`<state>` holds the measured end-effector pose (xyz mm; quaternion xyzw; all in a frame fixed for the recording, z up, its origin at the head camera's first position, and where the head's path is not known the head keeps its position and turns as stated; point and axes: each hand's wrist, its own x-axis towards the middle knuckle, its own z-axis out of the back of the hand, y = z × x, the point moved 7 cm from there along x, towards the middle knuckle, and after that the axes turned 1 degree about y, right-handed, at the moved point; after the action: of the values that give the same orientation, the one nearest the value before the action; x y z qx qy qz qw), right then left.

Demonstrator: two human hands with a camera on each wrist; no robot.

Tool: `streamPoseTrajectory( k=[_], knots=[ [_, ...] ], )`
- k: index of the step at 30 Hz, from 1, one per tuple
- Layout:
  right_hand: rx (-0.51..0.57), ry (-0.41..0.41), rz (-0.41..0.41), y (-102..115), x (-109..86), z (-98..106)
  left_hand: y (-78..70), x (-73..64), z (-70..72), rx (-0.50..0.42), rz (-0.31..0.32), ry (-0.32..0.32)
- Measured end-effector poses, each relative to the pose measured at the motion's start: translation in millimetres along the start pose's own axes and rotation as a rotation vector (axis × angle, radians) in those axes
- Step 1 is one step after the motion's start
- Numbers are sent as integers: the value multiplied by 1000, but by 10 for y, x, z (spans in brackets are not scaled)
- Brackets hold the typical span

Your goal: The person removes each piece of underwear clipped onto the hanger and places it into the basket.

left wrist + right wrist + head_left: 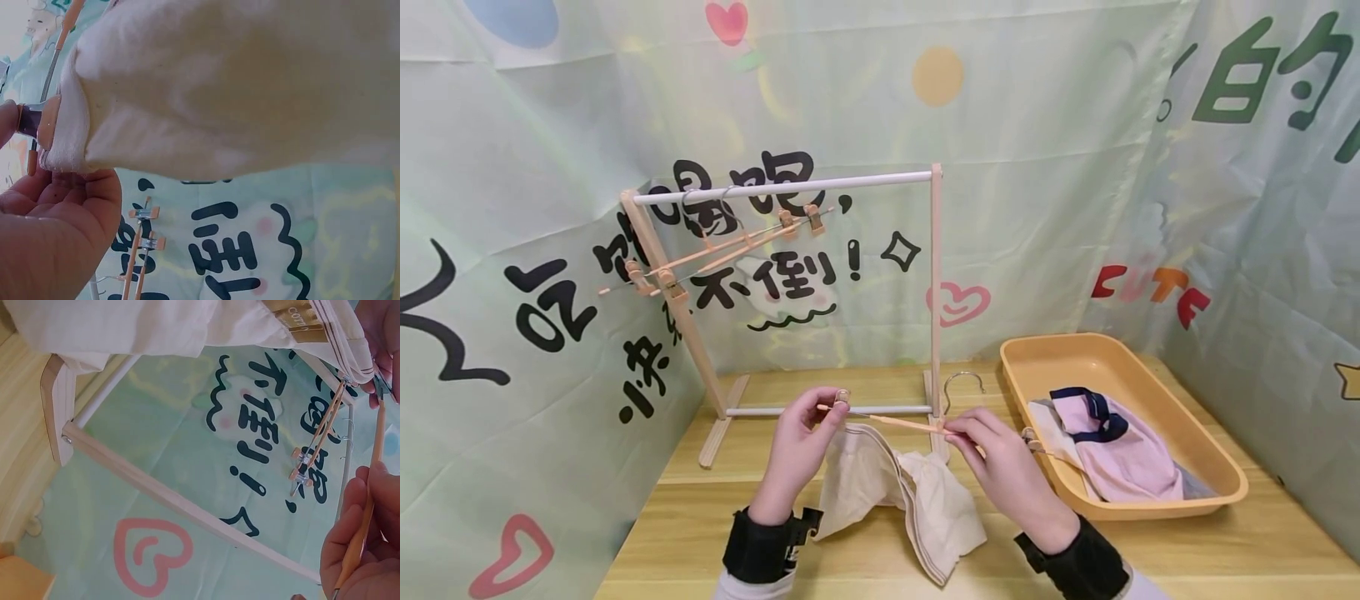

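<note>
My left hand [801,446] pinches the clip [47,122] at one end of a clip hanger [902,422]. That clip sits over the folded edge of a cream cloth garment [865,479], and fingers lie beneath the cloth in the left wrist view. Thin brown lines trim the garment, which hangs from that end in loose folds; a gold label [300,319] shows on it. My right hand [1011,471] grips the hanger's orange bar near the middle, below its metal hook [962,377]. Beyond this hand, the hanger's other clip [1032,439] carries no cloth.
A wooden rack [936,292] with white rods stands behind the hands. Two clip hangers [737,246] hang at its left. On the right, an orange tray [1018,354] holds a pink garment [1131,467] with navy trim and some grey cloth. Printed curtains [1037,192] enclose the table [677,533].
</note>
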<state>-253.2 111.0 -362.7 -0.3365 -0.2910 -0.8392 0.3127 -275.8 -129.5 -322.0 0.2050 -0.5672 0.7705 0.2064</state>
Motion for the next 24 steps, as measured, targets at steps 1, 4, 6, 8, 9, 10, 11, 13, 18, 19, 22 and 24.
streamPoseTrajectory(
  k=[1, 4, 6, 8, 9, 10, 11, 13, 18, 19, 22, 24],
  knots=[
    [2, 0, 0, 0, 1, 2, -3, -1, 0, -2, 1, -3],
    [8, -2, 5, -5, 4, 2, -3, -1, -3, -7, 9, -6],
    [13, -1, 6, -9, 6, -1, 7, 0, -7, -11, 17, -7],
    [17, 1, 9, -14, 7, -8, 18, 0, -9, -14, 24, -10],
    [20, 3, 10, -17, 6, -14, 24, 0, -10, -15, 26, -13],
    [20, 1, 15, -19, 5, -18, 29, -1, -10, -17, 28, -15],
    [21, 2, 16, -22, 4, -23, 31, -2, -10, -18, 29, -18],
    [18, 3, 17, -29, -1, -32, 32, -4, -10, -22, 28, -26],
    [15, 9, 7, -42, -6, -42, 20, -8, -19, -40, 22, -45],
    [15, 9, 5, -44, -7, -42, 18, -8, -22, -44, 20, -48],
    [16, 12, 2, -42, -7, -47, 10, -10, -28, -48, 11, -60],
    [16, 14, -2, -42, -6, -47, 10, -13, -29, -49, 2, -70]
  ],
)
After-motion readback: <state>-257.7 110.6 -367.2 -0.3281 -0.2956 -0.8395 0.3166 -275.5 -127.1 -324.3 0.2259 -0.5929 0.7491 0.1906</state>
